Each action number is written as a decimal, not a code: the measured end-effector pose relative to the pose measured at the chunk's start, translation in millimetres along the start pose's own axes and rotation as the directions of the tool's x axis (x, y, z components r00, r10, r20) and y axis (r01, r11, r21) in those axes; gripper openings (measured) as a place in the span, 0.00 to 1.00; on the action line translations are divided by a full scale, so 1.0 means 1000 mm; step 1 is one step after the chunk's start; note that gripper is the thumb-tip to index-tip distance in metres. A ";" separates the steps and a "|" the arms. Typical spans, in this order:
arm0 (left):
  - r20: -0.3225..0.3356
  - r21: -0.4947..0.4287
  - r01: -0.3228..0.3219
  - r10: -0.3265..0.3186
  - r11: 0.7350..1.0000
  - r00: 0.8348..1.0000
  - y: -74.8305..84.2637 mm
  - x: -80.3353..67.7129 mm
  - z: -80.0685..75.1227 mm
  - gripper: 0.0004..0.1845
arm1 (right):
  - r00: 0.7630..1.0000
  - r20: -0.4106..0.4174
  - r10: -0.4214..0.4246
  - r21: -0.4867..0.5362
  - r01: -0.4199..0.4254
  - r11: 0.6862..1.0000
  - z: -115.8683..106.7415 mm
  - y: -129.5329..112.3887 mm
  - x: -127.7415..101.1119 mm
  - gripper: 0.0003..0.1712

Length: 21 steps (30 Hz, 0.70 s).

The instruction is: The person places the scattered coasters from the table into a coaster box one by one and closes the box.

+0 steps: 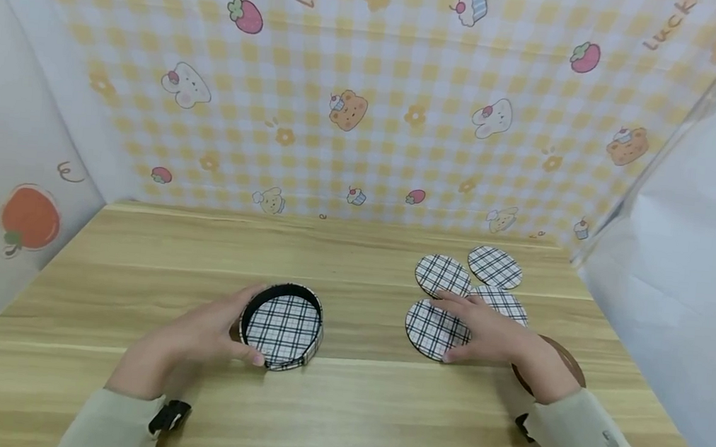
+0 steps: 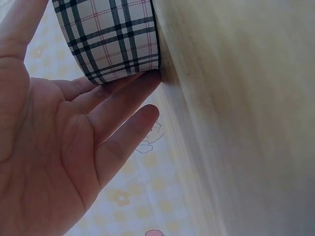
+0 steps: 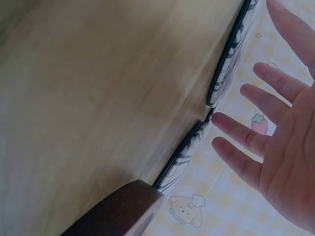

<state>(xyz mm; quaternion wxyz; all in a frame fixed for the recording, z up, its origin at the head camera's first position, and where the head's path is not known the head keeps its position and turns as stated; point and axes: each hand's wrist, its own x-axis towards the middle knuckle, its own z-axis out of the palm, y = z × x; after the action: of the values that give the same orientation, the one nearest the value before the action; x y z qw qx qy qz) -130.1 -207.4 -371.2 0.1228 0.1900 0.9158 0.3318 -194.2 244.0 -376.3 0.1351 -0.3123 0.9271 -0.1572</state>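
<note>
A round plaid holder (image 1: 283, 328) with a black rim stands on the wooden table (image 1: 354, 408), left of centre; in the left wrist view its plaid wall (image 2: 113, 39) fills the top. My left hand (image 1: 242, 324) cups its left side, thumb at the near edge and fingers (image 2: 123, 93) against the wall. Several round plaid coasters lie flat at the right: the nearest one (image 1: 430, 329), two behind it (image 1: 442, 273) (image 1: 495, 266) and one partly hidden (image 1: 507, 304). My right hand (image 1: 483, 330) lies spread over the nearest coaster, its fingers (image 3: 246, 132) straight and holding nothing.
A brown round coaster (image 1: 570, 359) lies under my right wrist and shows as a dark edge (image 3: 118, 211) in the right wrist view. Patterned walls close the table at the back and both sides.
</note>
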 end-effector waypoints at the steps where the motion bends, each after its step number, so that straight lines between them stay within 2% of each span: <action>1: 0.000 -0.004 -0.004 0.004 1.000 1.000 -0.001 0.000 0.000 0.61 | 1.000 0.008 -0.004 0.000 0.004 1.000 0.000 0.000 0.001 0.51; 8: -0.005 -0.004 -0.008 0.008 1.000 1.000 -0.003 0.001 0.001 0.61 | 0.999 0.035 -0.015 -0.018 0.016 1.000 0.002 0.001 0.005 0.50; 15: -0.005 -0.007 0.001 -0.001 1.000 1.000 -0.003 0.000 0.000 0.61 | 0.998 0.059 0.028 -0.049 -0.025 0.998 0.004 -0.009 0.005 0.49; 21: -0.002 0.004 0.001 -0.001 1.000 1.000 -0.003 0.000 0.001 0.61 | 0.998 0.053 0.027 -0.077 -0.023 0.997 0.004 -0.011 0.005 0.47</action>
<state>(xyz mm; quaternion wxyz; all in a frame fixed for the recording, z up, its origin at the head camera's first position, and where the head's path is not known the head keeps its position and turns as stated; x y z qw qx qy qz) -130.3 -209.1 -374.1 0.1215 0.1896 0.9167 0.3301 -190.5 232.0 -376.6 0.1503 -0.3096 0.9323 -0.1114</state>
